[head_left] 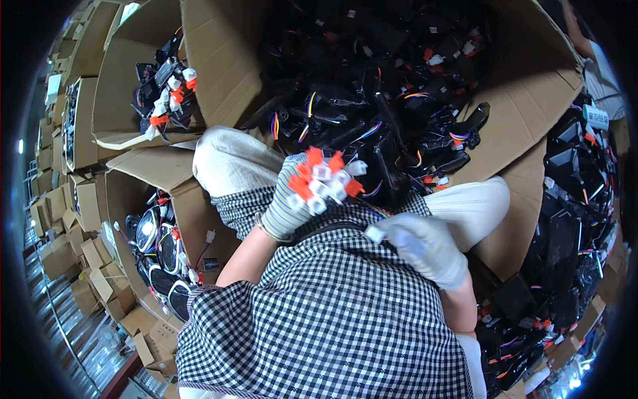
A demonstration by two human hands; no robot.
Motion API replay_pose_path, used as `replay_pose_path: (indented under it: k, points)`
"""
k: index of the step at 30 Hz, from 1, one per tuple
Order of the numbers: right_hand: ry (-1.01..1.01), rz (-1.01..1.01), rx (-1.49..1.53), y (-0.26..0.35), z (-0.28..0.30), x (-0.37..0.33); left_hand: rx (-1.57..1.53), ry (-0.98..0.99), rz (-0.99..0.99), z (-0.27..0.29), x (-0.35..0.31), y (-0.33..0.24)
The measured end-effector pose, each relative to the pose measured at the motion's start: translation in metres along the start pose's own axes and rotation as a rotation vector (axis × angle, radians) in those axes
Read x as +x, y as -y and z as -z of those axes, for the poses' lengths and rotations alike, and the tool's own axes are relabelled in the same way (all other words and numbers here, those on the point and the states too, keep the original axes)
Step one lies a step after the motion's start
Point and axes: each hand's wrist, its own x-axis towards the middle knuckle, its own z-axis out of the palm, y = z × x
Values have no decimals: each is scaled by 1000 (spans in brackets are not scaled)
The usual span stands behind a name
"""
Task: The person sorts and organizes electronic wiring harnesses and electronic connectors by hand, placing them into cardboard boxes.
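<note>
My left hand (280,206), in a striped knit glove, is closed round a bunch of red and white plug connectors (322,178) above my lap. Their ends fan out past the fingers; most of the wires behind them are hidden. My right hand (425,251), in a pale glove slightly smeared by motion, pinches a small white connector (375,234) just right of the bunch. Thin coloured wires (380,211) run close to its fingertips. Beyond both hands, many black parts with multicoloured leads (372,130) fill a large open cardboard box (525,126).
At the left stand a box flap (219,60), black parts with connectors (166,93), and a box of oval white-rimmed parts (169,256). More black parts (565,199) are piled at the right. Another person's arm (578,33) shows at the upper right.
</note>
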Motion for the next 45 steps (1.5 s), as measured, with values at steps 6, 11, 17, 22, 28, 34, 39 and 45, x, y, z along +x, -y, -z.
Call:
replay_pose_path:
  k: [6, 11, 17, 22, 28, 34, 39, 45]
  points:
    - [-223, 45, 479, -24, 3, 11, 202, -204, -596, -2, -5, 7]
    - [-191, -77, 333, -11, -7, 40, -26, -138, -508, -3, -7, 15]
    - [-58, 63, -430, -14, 5, 54, 521, -184, -560, -3, -9, 2]
    - [180, 14, -628, -25, 12, 65, 1205, -126, -687, 8, 0, -1]
    - [188, 61, -298, -57, -11, 83, 1377, -150, -574, 11, -12, 13]
    - [329, 61, -476, -76, -18, 106, 732, -139, -333, 20, -23, 38]
    - [331, 179, -458, -83, -16, 105, 955, -88, -339, 14, -26, 21]
    - [325, 210, -495, -80, -14, 103, 1085, -92, -318, 17, -26, 34]
